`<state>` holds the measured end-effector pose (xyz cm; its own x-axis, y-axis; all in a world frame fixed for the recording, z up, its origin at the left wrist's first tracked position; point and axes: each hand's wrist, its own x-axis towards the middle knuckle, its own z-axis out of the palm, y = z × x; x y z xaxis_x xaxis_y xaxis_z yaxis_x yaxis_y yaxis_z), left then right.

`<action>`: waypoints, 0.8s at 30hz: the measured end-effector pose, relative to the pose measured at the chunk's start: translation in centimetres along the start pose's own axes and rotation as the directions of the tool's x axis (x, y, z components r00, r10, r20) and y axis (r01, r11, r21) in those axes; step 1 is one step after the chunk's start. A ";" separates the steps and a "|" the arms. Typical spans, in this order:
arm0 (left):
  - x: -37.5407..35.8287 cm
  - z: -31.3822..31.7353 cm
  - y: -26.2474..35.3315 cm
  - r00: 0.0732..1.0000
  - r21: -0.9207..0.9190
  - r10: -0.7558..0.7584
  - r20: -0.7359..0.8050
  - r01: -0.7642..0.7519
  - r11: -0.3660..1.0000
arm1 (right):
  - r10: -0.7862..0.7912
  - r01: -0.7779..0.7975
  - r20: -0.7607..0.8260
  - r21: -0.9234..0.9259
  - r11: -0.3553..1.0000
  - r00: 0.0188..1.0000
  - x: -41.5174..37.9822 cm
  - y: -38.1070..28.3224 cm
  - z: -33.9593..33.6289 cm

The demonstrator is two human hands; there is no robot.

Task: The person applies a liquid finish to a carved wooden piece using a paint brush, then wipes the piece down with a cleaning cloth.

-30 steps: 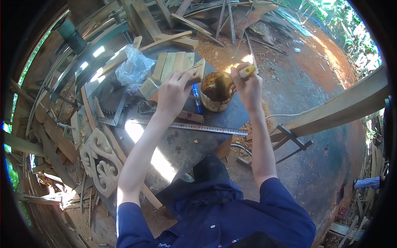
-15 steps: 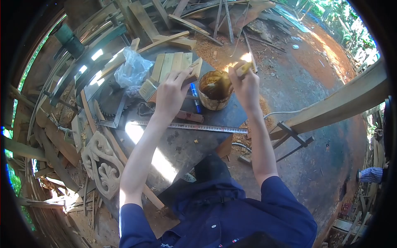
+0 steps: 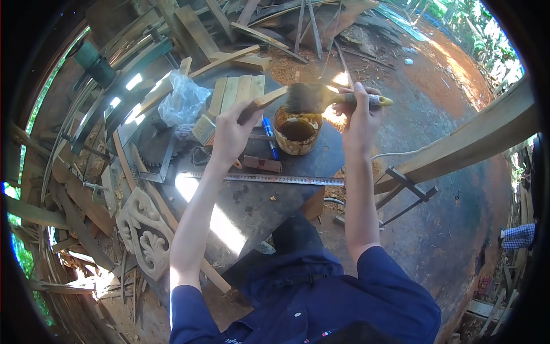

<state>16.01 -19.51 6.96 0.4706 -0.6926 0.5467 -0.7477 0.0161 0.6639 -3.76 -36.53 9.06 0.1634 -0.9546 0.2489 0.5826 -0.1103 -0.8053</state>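
Observation:
My left hand point(image 3: 230, 135) is closed around a small wooden block point(image 3: 271, 97), held up at the left of the can. In my right hand point(image 3: 360, 123) is a paintbrush point(image 3: 307, 98), gripped by its handle, the bristles pointing left. Those dark bristles are above the can's rim, close to the block's end. Below them stands a stained can point(image 3: 298, 143) with brown liquid inside. A blue marker point(image 3: 270, 139) lies beside the can. Pale wooden slats point(image 3: 243, 90) lie side by side beyond my left hand, and another flat brush point(image 3: 203, 129) rests near them.
A steel ruler point(image 3: 286, 180) and a reddish-brown block point(image 3: 262, 164) lie on the dark worktable point(image 3: 246, 206). Farther left are a toothed saw blade point(image 3: 156, 150), a plastic bag point(image 3: 184, 100) and a carved wooden panel point(image 3: 146, 234). A curved timber beam point(image 3: 458, 140) crosses the right side.
My right hand has lifted the brush out of the can and moved slightly right; the bristles now show above the rim. The wooden block in my left hand is more level.

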 end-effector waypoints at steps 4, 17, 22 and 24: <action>0.5 0.6 0.8 0.998 -0.022 0.049 0.032 -0.049 0.999 | 0.085 -0.083 -0.013 0.146 0.986 0.996 -0.8 -0.3 1.5; 0.2 1.7 2.2 0.995 -0.036 0.104 0.008 -0.104 0.994 | 0.004 0.013 -0.101 0.173 0.985 0.995 -2.2 1.8 0.8; 0.0 1.6 2.6 0.993 -0.032 0.121 0.017 -0.120 0.992 | -0.029 0.049 -0.152 0.127 0.991 0.988 -1.2 2.9 0.2; -0.1 1.6 2.7 0.992 -0.035 0.127 0.014 -0.127 0.991 | -0.025 0.046 -0.163 0.126 0.991 0.986 -0.8 3.3 -0.1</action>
<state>13.21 -20.53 7.89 0.3650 -0.6948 0.6197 -0.7845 0.1289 0.6066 -2.06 -36.10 6.18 0.0172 -0.9838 0.1783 0.6850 -0.1183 -0.7189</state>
